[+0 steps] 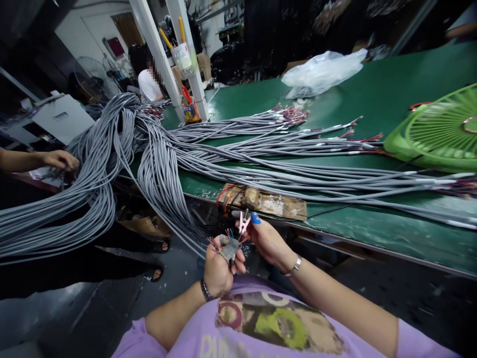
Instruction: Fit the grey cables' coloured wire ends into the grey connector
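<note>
My left hand (218, 268) is closed around the end of a grey cable (230, 248), with its coloured inner wires (223, 237) fanning out above the fist. My right hand (266, 238) pinches a small pink snipper (244, 223) right at those wire tips; a blue cover sits on one fingertip. Both hands hover over my lap, just in front of the green table's edge (335, 228). A watch is on my left wrist and a metal bracelet on my right.
Long bundles of grey cables (261, 149) lie across the green table and hang off its left side. A wooden block (268, 201) sits at the table edge. A green fan (439, 129), a plastic bag (320, 72) and another person's hand (59, 160) are nearby.
</note>
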A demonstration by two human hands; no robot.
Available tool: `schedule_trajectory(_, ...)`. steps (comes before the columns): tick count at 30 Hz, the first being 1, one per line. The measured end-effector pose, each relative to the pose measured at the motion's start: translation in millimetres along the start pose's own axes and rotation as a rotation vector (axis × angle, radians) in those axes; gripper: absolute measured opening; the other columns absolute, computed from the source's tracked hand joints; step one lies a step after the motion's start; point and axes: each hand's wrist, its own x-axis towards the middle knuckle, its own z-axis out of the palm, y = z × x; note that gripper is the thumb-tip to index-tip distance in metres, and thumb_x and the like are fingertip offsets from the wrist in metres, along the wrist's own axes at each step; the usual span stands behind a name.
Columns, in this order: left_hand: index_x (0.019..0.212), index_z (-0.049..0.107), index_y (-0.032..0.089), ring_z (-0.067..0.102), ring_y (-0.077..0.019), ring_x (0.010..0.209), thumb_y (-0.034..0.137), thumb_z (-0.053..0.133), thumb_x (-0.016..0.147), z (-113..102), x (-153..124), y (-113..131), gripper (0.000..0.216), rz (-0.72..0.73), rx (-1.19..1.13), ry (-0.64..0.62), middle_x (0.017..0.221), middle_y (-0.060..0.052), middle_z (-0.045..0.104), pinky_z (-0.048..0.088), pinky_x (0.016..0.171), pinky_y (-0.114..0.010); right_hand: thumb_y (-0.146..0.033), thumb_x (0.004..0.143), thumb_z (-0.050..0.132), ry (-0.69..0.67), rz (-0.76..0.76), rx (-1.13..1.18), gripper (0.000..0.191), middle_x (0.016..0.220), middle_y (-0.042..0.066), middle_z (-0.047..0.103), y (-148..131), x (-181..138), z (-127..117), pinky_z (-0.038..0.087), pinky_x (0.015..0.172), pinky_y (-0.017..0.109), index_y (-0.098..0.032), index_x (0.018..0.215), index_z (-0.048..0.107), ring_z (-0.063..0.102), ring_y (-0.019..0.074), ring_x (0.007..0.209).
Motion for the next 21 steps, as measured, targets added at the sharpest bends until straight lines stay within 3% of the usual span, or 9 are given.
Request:
schedule_trajectory(6,0.067,0.043,0.018,0.049,-0.0075,0.030,0.039,0.067,0.064,0.8,2.7,-1.6,0.032,-0.012,0.033,0.010,0.048,0.003,0.060,0.020,0.030,-0.015,-0.054,0.064,0.071,0.006,0.131,0.228,0.038,0.065,0.001,0.062,-2.9,5.0,6.7,0.039,0.053,0.024,-0.017,0.075,0.066,0.048,0.0099,0.052)
schedule_trajectory(17,0.066,0.046,0.017,0.049,-0.0068,0.030,0.039,0.067,0.066,-2.9,3.2,-4.8,0.030,0.037,0.065,0.017,0.048,0.003,0.059,0.019,0.030,-0.015,-0.050,0.067,0.071,0.052,0.105,0.236,0.034,0.065,0.001,0.063,0.8,7.1,5.9,0.041,0.056,0.025,-0.017,0.076,0.065,0.052,0.0112,0.057)
schedule_trajectory(21,0.069,0.047,0.017,0.049,-0.0072,0.031,0.040,0.068,0.064,-3.6,3.4,-4.0,0.031,0.035,0.051,0.026,0.049,0.003,0.059,0.020,0.030,-0.015,-0.055,0.069,0.066,-0.050,0.149,0.203,0.038,0.073,0.003,0.065,-3.0,1.2,3.4,0.043,0.058,0.026,-0.018,0.079,0.065,0.055,0.0128,0.061)
